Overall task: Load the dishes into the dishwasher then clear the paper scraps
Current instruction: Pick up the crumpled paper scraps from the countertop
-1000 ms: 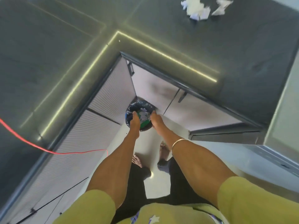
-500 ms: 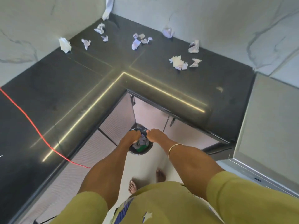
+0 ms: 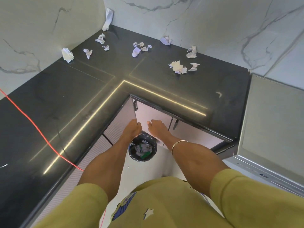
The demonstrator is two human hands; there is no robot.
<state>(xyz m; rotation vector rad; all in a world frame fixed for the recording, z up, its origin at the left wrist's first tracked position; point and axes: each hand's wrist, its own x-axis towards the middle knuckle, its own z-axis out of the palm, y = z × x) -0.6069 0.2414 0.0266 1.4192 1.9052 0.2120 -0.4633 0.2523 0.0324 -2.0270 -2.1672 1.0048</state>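
Several crumpled paper scraps lie on the dark L-shaped countertop: one scrap by the left wall, a cluster near the back and a cream pile at the right. A round bin with a black liner stands on the floor in the corner, with paper and something green inside. My left hand hovers above the bin's left rim, fingers loosely curled and holding nothing. My right hand hovers beside it, relaxed and empty, with a bangle on the wrist.
A red cable runs across the left countertop and over its edge. Pale cabinet doors close the corner below the counter. A grey appliance stands at the right. Marble walls back the counter.
Both hands have let go of the bin and risen above it. My head has lifted, bringing the back of the counter and its scraps into view.
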